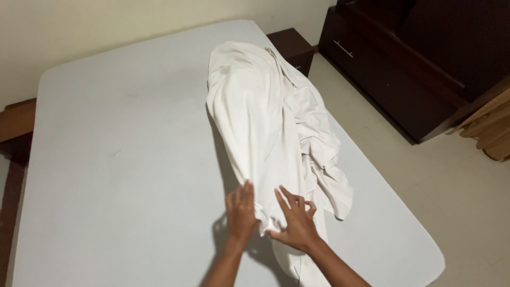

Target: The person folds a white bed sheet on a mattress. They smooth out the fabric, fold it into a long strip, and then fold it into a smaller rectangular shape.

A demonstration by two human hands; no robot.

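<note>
A white sheet [265, 122] lies bunched in a long heap on the right half of a bare grey mattress [122, 159]. Both hands are at its near end. My left hand [240, 210] lies flat against the sheet's left edge, fingers together and pointing up. My right hand [296, 220] rests on the cloth just to the right, fingers spread, thumb and forefinger pinching a small fold. A strip of sheet runs down between my forearms toward the mattress's near edge.
A dark wooden cabinet [404, 69] with a metal drawer handle stands at the right on a pale tiled floor [457, 186]. A dark nightstand [295, 48] sits by the mattress's far corner. A wooden bed frame [13, 138] shows at the left. A cream wall [106, 26] is behind.
</note>
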